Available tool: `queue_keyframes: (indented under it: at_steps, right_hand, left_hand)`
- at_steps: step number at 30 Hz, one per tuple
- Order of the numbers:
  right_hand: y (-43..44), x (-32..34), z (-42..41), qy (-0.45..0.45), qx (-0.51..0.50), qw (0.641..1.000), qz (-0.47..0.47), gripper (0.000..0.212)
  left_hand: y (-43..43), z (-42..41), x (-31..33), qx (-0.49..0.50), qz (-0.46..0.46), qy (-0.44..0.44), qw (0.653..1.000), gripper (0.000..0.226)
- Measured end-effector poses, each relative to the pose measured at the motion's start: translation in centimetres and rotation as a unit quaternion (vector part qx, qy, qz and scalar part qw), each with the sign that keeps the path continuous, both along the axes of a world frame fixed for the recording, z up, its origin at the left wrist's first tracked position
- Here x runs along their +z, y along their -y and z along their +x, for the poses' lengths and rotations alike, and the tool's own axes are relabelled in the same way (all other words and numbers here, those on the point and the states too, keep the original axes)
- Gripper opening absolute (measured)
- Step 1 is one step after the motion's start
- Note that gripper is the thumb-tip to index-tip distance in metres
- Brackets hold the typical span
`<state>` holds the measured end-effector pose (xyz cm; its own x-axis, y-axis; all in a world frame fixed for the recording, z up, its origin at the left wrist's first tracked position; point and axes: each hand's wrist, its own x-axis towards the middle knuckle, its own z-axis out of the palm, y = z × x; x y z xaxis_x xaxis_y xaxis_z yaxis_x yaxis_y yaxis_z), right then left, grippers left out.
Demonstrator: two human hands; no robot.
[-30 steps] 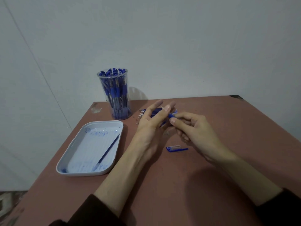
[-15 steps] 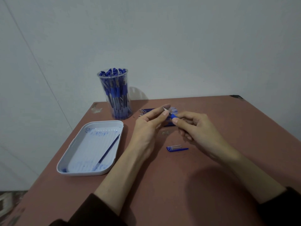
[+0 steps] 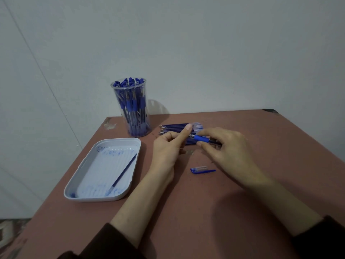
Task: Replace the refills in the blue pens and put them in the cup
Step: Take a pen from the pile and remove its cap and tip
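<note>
Pen [image 3: 202, 138] right of the cup [image 3: 143, 94] seems light, stiff, slippery; right hand [image 3: 224, 148] fingers clamp its rubber grip, left hand [image 3: 166, 146] pinches the tip.

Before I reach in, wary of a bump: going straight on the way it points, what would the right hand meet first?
Probably the left hand, whose thumb sits at the tip of the pen the right hand holds; refills lie beyond, though depth is unclear.

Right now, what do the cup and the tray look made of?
Cup: clear plastic, probably; the pens inside show through its glossy wall. Tray: opaque white plastic, likely; moulded rounded rim and ribbed floor, smeared with blue ink.
</note>
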<state>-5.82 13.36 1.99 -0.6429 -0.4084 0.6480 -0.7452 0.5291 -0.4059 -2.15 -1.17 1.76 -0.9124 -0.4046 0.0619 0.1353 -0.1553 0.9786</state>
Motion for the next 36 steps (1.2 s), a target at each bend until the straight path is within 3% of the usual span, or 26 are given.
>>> queue_keyframes:
  at_steps: [3, 8, 12, 14, 17, 25, 30, 36]
  right_hand:
    - [-0.24, 0.22, -0.01, -0.018, -0.028, 0.999, 0.004, 0.018]
    - [-0.37, 0.35, -0.24, 0.115, 0.011, 0.99, -0.084, 0.015]
    - [-0.2, 0.34, -0.22, 0.145, 0.023, 0.985, -0.091, 0.013]
    - [-0.19, 0.31, -0.14, 0.136, 0.02, 0.987, -0.081, 0.013]
    - [-0.17, 0.3, -0.12, 0.1, 0.0, 0.993, -0.055, 0.015]
    - [-0.28, 0.28, -0.08, 0.017, -0.029, 0.999, 0.011, 0.018]
    - [-0.27, 0.23, -0.43, 0.112, -0.012, 0.992, -0.055, 0.016]
    - [-0.27, 0.4, -0.59, 0.173, 0.018, 0.98, -0.097, 0.014]
  left_hand:
    - [0.07, -0.08, 0.16, 0.021, -0.046, 0.002, 0.999, 0.037]
    - [0.39, 0.24, 0.69, -0.068, -0.044, -0.02, 0.997, 0.022]
    - [0.34, 0.56, 0.72, -0.07, -0.041, -0.031, 0.996, 0.01]
    - [0.39, 0.38, 0.58, -0.046, -0.054, -0.025, 0.997, 0.009]
    - [0.23, 0.35, 0.54, -0.033, -0.048, -0.015, 0.998, 0.027]
    - [-0.1, 0.39, 0.48, -0.029, -0.035, 0.019, 0.999, 0.023]
    - [-0.11, 0.34, 0.73, -0.085, 0.018, 0.005, 0.996, 0.027]
    - [0.35, 0.53, 0.95, -0.064, 0.018, -0.025, 0.997, 0.012]
